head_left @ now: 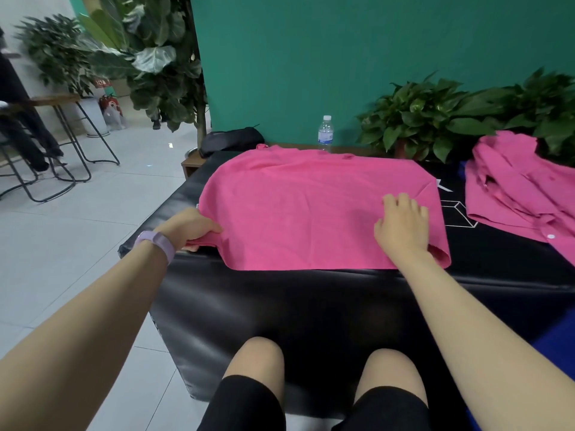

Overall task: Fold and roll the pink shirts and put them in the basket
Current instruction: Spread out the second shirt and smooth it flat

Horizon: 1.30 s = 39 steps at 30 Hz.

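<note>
Room: green wall (342, 57), potted plants (435, 116), grey tiles (62, 244).
Surface: your black padded table (280, 306).
Pink shirt (311, 206): spread flat there.
Left hand (193, 227): you pinch its left edge.
Right hand (403, 225): fingers flat, pressing it.

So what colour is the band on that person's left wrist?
The wristband is a light purple, lilac shade, seen clearly in the head view.

No legible text, water bottle (325, 133) label perhaps printed, too blurred
</note>
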Motion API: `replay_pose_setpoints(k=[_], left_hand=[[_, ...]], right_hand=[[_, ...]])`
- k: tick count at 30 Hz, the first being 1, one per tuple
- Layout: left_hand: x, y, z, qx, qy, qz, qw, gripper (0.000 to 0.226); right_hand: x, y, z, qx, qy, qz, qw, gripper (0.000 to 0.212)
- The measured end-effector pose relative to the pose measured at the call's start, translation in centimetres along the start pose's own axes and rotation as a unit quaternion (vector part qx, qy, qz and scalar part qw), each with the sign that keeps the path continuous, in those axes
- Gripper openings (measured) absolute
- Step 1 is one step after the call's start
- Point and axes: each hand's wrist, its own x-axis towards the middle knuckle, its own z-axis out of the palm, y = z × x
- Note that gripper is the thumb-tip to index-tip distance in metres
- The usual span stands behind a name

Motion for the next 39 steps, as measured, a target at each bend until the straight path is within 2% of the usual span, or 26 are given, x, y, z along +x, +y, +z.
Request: replay_pose_setpoints(k=[4, 8, 12, 15, 18, 20, 23, 28, 29, 30, 33, 36, 39], left_hand=[[0.4, 0.0, 0.5, -0.092, -0.001, -0.015, 0.996, 0.011], [0.2, 0.7, 1.5, -0.127, 0.0, -0.011, 0.992, 0.018], [0.1, 1.5, 2.4, -0.111, 0.023, 0.009, 0.994, 0.042], [0.2, 1.4, 2.0, -0.109, 0.04, 0.004, 0.993, 0.035], [0.2, 0.1, 1.1, -0.162, 0.022, -0.012, 0.986, 0.035], [0.0, -1.0, 0.5, -0.192, 0.014, -0.03, 0.981, 0.033], [-0.9, -2.4, -0.7, -0.259, 0.022, -0.06, 0.964, 0.012], [-1.0, -5.1, -4.3, -0.362, 0.052, -0.063, 0.929, 0.013], [-1.0, -5.5, -5.2, -0.373, 0.065, -0.059, 0.924, 0.005], [-0.9, -5.9, -6.1, -0.372, 0.086, -0.061, 0.922, 0.007], [-0.2, -6.7, -7.3, -0.321, 0.169, -0.059, 0.93, 0.025], [0.3, -5.4, -6.2, -0.231, 0.243, 0.0, 0.942, 0.033], [0.7, -1.5, -4.8, -0.228, 0.292, 0.04, 0.928, 0.027]], right_hand=[[-0.1, -2.4, 0.8, 0.006, -0.093, -0.013, 0.996, 0.04], [-0.6, -5.8, 1.5, 0.098, -0.17, -0.091, 0.976, 0.047], [-1.5, -11.7, 1.2, 0.206, -0.221, -0.16, 0.94, 0.055], [-2.3, -16.6, 1.1, 0.264, -0.252, -0.189, 0.912, 0.058], [-3.0, -20.8, 1.0, 0.307, -0.272, -0.215, 0.886, 0.06], [-3.3, -22.4, 1.5, 0.3, -0.288, -0.231, 0.88, 0.06], [-3.6, -23.0, 2.6, 0.21, -0.295, -0.267, 0.893, 0.066], [-3.5, -23.1, 3.2, 0.183, -0.302, -0.279, 0.893, 0.07], [-3.6, -23.1, 3.2, 0.179, -0.301, -0.282, 0.893, 0.07], [-3.6, -23.1, 3.2, 0.177, -0.299, -0.284, 0.894, 0.071], [-3.7, -23.1, 3.1, 0.179, -0.301, -0.282, 0.893, 0.072], [-3.7, -22.9, 2.7, 0.19, -0.311, -0.28, 0.888, 0.072], [-3.2, -21.8, 2.1, 0.313, -0.326, -0.246, 0.857, 0.064]])
